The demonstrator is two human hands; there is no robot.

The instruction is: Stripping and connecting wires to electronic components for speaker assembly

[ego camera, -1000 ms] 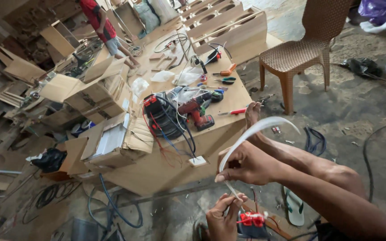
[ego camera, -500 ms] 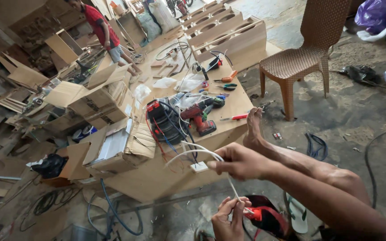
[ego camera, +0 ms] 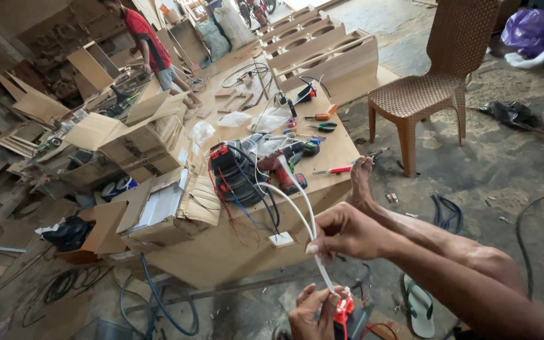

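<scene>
A white cable [ego camera: 297,195] is pinched in the right hand [ego camera: 346,232], held above the near edge of the wooden desk [ego camera: 221,252], and is looped back towards a small white switch plate [ego camera: 281,239] lying on it. Its lower end is gripped by the left hand [ego camera: 310,311], closed beside a red tool [ego camera: 344,308] at the bottom edge. A red drill [ego camera: 281,167], cardboard boxes [ego camera: 158,208] and a brown chair [ego camera: 436,82] are seen beyond.
</scene>
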